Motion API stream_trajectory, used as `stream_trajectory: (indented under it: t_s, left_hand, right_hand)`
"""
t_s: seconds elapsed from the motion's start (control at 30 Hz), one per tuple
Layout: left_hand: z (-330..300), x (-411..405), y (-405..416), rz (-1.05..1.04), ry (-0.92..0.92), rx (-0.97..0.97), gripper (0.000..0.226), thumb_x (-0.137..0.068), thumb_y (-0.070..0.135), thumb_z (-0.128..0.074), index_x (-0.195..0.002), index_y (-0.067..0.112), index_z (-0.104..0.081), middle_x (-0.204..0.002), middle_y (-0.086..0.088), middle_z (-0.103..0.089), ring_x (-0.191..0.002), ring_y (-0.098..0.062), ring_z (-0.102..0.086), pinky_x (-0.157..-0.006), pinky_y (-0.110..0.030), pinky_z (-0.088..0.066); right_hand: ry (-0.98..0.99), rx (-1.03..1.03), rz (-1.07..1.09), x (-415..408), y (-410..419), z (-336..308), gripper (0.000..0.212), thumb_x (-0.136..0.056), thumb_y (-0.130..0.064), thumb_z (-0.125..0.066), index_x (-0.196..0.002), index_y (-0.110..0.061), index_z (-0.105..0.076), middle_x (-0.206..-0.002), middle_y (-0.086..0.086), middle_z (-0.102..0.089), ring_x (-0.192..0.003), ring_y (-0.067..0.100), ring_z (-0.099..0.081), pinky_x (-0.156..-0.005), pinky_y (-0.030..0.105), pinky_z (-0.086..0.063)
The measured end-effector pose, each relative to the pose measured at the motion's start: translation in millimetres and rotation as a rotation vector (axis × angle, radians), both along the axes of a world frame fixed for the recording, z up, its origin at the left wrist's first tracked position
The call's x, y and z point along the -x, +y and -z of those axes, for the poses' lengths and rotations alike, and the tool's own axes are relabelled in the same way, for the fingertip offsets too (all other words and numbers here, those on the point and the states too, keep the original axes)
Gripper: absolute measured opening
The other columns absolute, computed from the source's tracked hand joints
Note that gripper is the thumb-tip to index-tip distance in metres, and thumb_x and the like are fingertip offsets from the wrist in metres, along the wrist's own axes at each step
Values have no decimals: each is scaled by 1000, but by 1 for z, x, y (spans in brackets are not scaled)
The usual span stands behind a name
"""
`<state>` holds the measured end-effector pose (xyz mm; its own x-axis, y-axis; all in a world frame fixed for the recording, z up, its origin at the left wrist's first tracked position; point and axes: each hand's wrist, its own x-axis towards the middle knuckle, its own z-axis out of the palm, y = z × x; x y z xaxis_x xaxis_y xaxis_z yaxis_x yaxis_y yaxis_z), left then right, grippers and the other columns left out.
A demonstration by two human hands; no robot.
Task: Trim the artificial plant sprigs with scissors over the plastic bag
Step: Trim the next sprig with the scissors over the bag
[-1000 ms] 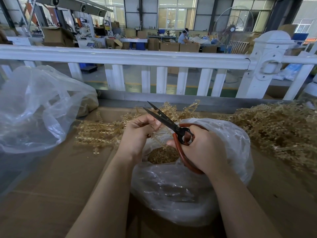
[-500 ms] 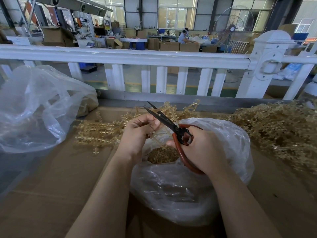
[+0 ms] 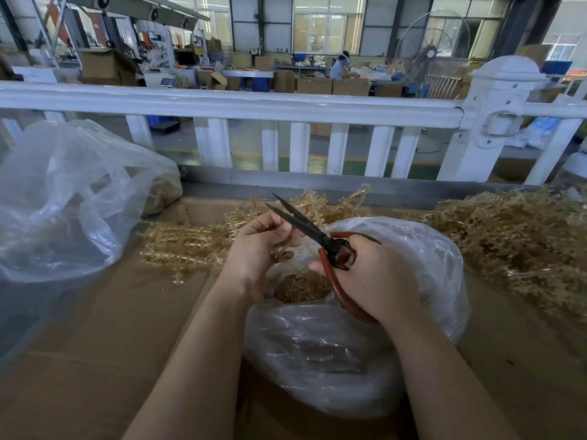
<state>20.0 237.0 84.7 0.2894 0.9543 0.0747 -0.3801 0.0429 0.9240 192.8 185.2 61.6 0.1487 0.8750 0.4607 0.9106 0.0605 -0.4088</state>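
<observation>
My right hand (image 3: 378, 277) grips red-handled scissors (image 3: 314, 233) whose dark blades stand slightly apart and point up-left. My left hand (image 3: 257, 249) pinches a thin tan plastic sprig (image 3: 281, 254) right at the blades, most of it hidden by my fingers. Both hands hover over a clear plastic bag (image 3: 349, 344) that holds a small heap of tan trimmings (image 3: 301, 285) in its open mouth.
Loose tan sprigs (image 3: 187, 242) lie on the cardboard-covered bench (image 3: 95, 360) behind my left hand, and a big pile of sprigs (image 3: 521, 242) fills the right side. A large crumpled clear bag (image 3: 63, 201) sits at left. A white railing (image 3: 254, 106) runs behind the bench.
The scissor blades have opened a little and the left fingers have shifted on the sprig. Both hands stay in the same place over the bag.
</observation>
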Motion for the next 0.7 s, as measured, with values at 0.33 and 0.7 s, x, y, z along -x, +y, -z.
stream_trajectory:
  t_s: [0.33, 0.7]
  left_hand:
    - [-2, 1, 1, -110, 21, 82, 28, -99, -1, -50, -75, 13, -57, -69, -3, -66, -64, -15, -63, -59, -26, -49]
    - [5, 1, 7, -121, 233, -25, 6, -84, -2, -71, -88, 1, -68, -74, -12, -72, -63, -18, -66, -57, -22, -52]
  right_hand:
    - [-42, -51, 48, -1, -2, -1, 78, -66, -95, -28, -97, -36, -68, -76, -22, -63, -65, -2, -51, -58, 7, -32]
    - [457, -95, -45, 2, 1, -7, 17, -88, -36, -74, -75, -37, -63, -72, -23, -68, -71, -2, -64, -55, 14, -47]
